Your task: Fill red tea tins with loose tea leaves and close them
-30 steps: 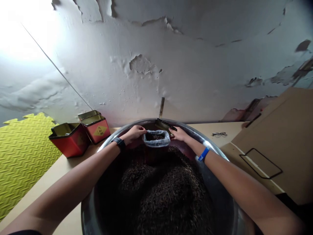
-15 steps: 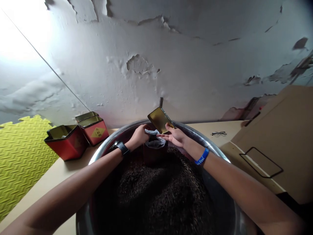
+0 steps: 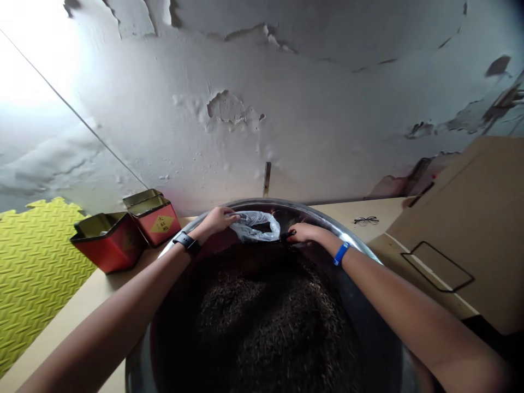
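Observation:
A clear plastic bag (image 3: 257, 233) lies spread open in the far part of a large metal basin. Below it is a dark reddish tin (image 3: 250, 261), mostly lost in shadow. My left hand (image 3: 220, 219) pinches the bag's left edge. On the right of the bag, my right hand (image 3: 303, 232) is closed near a dark edge; what its fingers grip is too dark to make out. Dark, twisted loose leaves, like dry tea (image 3: 282, 327), are heaped in the basin (image 3: 347, 232) under both forearms.
Two open red tins, one in front (image 3: 107, 245) and one behind (image 3: 158, 221), stand left of the basin. Beyond them is a yellow foam mat (image 3: 36, 284). On the right are eyeglasses (image 3: 366, 220) and a cardboard box (image 3: 466, 234). A peeling wall (image 3: 311, 120) rises behind.
My right hand has let the raised gold-coloured lid drop from view and closed its fingers, right of the bag. The left hand moved left, and the bag's mouth is spread wider.

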Action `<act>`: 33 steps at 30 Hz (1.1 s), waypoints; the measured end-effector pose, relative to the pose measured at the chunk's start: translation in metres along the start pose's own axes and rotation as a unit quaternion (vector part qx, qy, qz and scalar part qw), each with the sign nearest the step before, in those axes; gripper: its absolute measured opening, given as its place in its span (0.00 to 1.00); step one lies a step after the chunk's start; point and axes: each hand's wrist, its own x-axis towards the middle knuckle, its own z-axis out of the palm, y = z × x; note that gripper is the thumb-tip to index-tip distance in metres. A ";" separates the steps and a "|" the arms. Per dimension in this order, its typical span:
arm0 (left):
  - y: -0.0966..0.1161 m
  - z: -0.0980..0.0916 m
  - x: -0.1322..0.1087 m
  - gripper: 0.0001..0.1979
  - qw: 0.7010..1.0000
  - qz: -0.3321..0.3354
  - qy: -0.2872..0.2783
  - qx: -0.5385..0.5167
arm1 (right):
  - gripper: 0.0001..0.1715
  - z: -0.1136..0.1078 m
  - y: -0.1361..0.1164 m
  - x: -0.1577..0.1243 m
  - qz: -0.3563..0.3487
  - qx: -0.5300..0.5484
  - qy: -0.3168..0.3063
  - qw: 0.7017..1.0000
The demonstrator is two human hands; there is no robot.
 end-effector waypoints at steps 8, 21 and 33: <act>0.018 0.004 -0.007 0.18 0.988 0.028 0.024 -0.152 | 0.10 0.026 -0.049 -0.024 -0.139 0.026 0.002 0.990; 0.012 0.030 -0.011 0.20 0.988 0.152 -0.006 -0.012 | 0.06 0.025 -0.049 -0.019 -0.226 0.092 0.042 0.969; 0.030 0.043 -0.010 0.09 0.985 0.036 0.124 -0.111 | 0.08 0.037 -0.066 -0.030 -0.365 -0.098 0.049 0.925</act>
